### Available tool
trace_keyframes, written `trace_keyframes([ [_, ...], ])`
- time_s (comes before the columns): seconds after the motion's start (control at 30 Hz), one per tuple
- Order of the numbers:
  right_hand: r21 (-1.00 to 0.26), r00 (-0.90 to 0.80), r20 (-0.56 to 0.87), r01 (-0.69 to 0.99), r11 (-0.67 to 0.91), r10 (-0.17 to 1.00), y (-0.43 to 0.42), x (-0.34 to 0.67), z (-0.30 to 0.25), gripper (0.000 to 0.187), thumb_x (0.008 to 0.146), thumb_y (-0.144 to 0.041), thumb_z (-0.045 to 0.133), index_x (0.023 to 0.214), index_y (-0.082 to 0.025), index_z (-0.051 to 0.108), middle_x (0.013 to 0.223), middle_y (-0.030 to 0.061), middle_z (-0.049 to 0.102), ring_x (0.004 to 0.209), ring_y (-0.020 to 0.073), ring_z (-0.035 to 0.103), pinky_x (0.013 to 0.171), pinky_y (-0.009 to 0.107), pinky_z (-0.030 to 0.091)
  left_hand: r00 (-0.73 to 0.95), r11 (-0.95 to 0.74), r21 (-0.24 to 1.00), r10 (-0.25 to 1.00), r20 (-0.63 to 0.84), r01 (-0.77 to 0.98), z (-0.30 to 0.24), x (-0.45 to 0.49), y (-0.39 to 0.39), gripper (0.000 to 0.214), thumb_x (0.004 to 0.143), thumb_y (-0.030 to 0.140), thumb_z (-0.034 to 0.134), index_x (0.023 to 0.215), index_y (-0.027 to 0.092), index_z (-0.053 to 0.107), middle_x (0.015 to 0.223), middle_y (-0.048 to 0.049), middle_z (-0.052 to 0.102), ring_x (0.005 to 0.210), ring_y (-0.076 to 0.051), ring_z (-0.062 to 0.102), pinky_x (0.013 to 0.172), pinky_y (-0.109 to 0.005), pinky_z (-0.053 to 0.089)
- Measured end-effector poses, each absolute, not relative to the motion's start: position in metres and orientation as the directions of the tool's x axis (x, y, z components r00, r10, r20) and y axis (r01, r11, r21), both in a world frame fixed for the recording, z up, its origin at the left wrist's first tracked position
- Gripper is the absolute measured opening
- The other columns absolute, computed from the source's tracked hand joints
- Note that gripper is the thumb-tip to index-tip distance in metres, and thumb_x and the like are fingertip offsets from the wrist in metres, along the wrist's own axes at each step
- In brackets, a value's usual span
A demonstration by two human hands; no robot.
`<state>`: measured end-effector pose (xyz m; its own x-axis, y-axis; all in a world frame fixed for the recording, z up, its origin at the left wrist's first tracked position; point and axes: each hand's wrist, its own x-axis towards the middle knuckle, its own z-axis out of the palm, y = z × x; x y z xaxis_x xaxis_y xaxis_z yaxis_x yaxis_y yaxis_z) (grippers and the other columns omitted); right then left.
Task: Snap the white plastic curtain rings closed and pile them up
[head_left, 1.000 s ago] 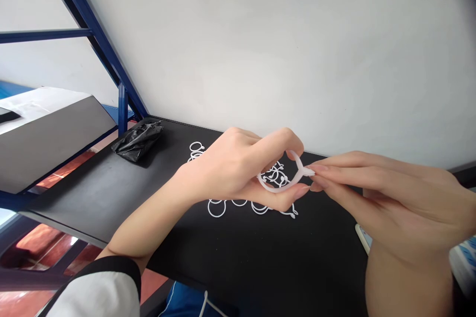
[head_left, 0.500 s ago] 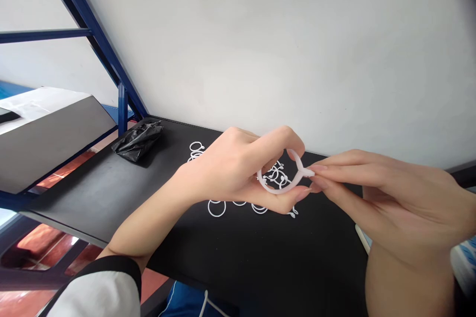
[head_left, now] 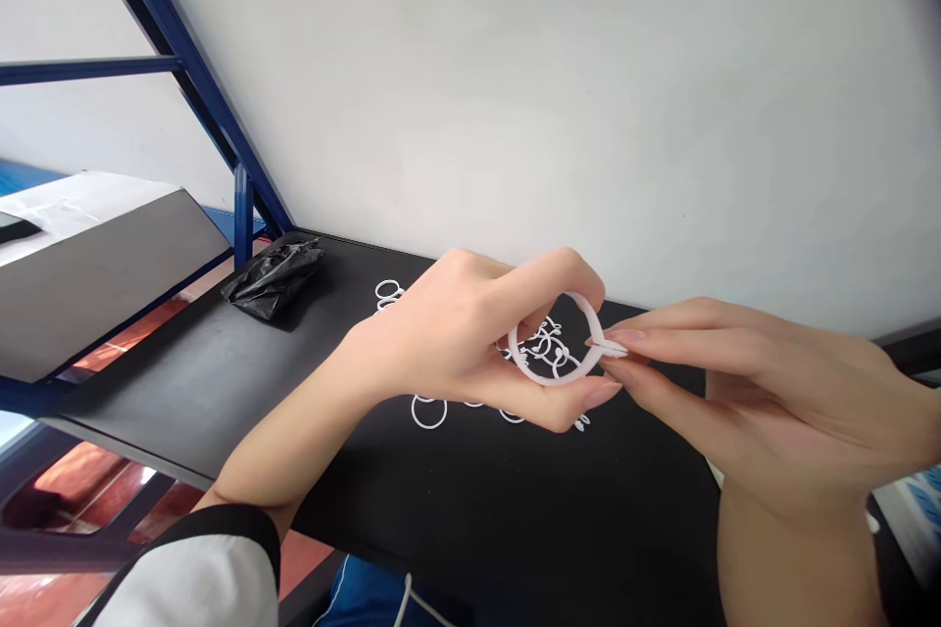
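Note:
A white plastic ring point(head_left: 548, 380) is held up above the black table, its two flat tab ends meeting at the right side. My left hand point(head_left: 456, 333) curls around the ring, index finger over the top and thumb along the bottom. From the right, my right hand point(head_left: 771, 382) pinches at the tab ends with thumb and fingertips. Behind and below the hands lie several similar loose white rings point(head_left: 545, 345), partly seen through the held ring and partly hidden by my left hand.
The black tabletop point(head_left: 515, 509) runs up to a pale wall point(head_left: 515, 98). A crumpled black plastic bag point(head_left: 272, 279) lies at the far left corner. Blue metal framing point(head_left: 213, 127) rises beside it, with a grey panel point(head_left: 110, 284) further left.
The ring's tab ends have turned slightly and now show between the right fingertips. My right hand has shifted a little leftward, its fingertips closer to the ring; the left hand stays nearly still.

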<state>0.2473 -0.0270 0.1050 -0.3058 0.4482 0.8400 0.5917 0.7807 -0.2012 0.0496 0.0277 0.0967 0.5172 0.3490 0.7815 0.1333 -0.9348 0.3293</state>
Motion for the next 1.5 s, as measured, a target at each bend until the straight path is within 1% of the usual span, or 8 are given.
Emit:
trace_keyframes([
  [0.3,-0.263,-0.299,0.823,0.553,0.791,0.483,-0.026,0.248,0.106,0.028,0.077,-0.004,0.073,0.088,-0.03,0.072,0.067,-0.0031,0.073,0.056,0.0164,0.068,0.045,0.029,0.053,0.597,-0.925,0.339,0.371,0.712,0.17,0.102,0.044,0.028,0.034,0.079,0.048,0.07,0.094,0.018,0.062,0.06,0.0066,0.054,0.048,-0.005,0.046,0.046,-0.018,0.036],
  [0.5,-0.285,-0.38,0.749,0.555,0.782,0.543,-0.005,0.25,0.085,0.02,0.082,-0.006,0.07,0.086,-0.026,0.069,0.074,-0.0025,0.072,0.058,0.0125,0.065,0.053,0.027,0.056,0.724,-0.829,0.213,0.556,0.408,0.517,0.105,0.032,0.04,0.032,0.09,0.038,0.06,0.117,0.021,0.067,0.1,-0.0045,0.063,0.066,-0.01,0.056,0.063,-0.023,0.046],
  [0.6,-0.444,-0.348,0.619,0.585,0.679,0.704,0.014,0.252,0.071,0.01,0.085,-0.015,0.07,0.092,-0.022,0.069,0.084,0.0006,0.073,0.059,0.0114,0.064,0.057,0.028,0.057,0.552,-0.571,0.129,0.819,0.155,0.811,0.096,0.02,0.07,0.042,0.095,0.038,0.05,0.132,0.019,0.058,0.12,-0.0093,0.06,0.092,-0.019,0.064,0.084,-0.031,0.05],
  [0.67,-0.517,-0.319,0.517,0.624,0.586,0.794,0.022,0.253,0.063,0.013,0.086,-0.02,0.069,0.098,-0.022,0.071,0.088,0.0023,0.074,0.061,0.0125,0.065,0.059,0.03,0.058,0.36,-0.358,0.043,0.93,-0.077,0.933,0.085,0.008,0.097,0.042,0.096,0.029,0.048,0.134,0.013,0.055,0.131,-0.0143,0.056,0.122,-0.028,0.055,0.1,-0.036,0.045],
  [0.77,-0.586,-0.304,0.411,0.634,0.505,0.859,0.029,0.255,0.058,0.012,0.086,-0.025,0.068,0.097,-0.021,0.072,0.089,0.0038,0.075,0.063,0.0139,0.066,0.061,0.032,0.058,0.211,-0.223,-0.001,0.926,-0.314,0.975,0.066,-0.011,0.135,0.037,0.09,0.022,0.059,0.127,0.014,0.06,0.131,-0.0134,0.06,0.116,-0.028,0.061,0.093,-0.036,0.051],
  [0.9,-0.621,-0.31,0.33,0.64,0.452,0.892,0.032,0.257,0.052,0.013,0.087,-0.03,0.067,0.094,-0.02,0.072,0.09,0.0048,0.075,0.065,0.0149,0.066,0.063,0.032,0.057,0.065,-0.119,-0.071,0.85,-0.522,0.99,0.048,-0.025,0.16,0.036,0.095,0.035,0.061,0.125,0.015,0.058,0.125,-0.0101,0.061,0.108,-0.022,0.063,0.091,-0.043,0.056],
  [1.2,-0.645,-0.259,0.191,0.694,0.32,0.947,0.048,0.266,0.034,0.021,0.085,-0.039,0.066,0.094,-0.022,0.073,0.09,0.0034,0.075,0.066,0.0156,0.063,0.063,0.032,0.053,-0.002,-0.081,-0.098,0.761,-0.648,0.992,0.038,-0.02,0.167,0.036,0.096,0.037,0.059,0.125,0.015,0.058,0.124,-0.0094,0.061,0.108,-0.022,0.063,0.091,-0.043,0.056],
  [1.5,-0.57,-0.178,0.12,0.793,0.215,0.977,0.061,0.272,0.02,0.022,0.084,-0.034,0.062,0.098,-0.02,0.071,0.083,0.005,0.07,0.066,0.0185,0.064,0.065,0.035,0.048,0.168,-0.19,0.012,0.835,-0.524,0.982,0.034,-0.015,0.168,0.051,0.079,0.034,0.068,0.126,0.016,0.063,0.13,-0.0118,0.066,0.109,-0.029,0.066,0.084,-0.032,0.055],
])
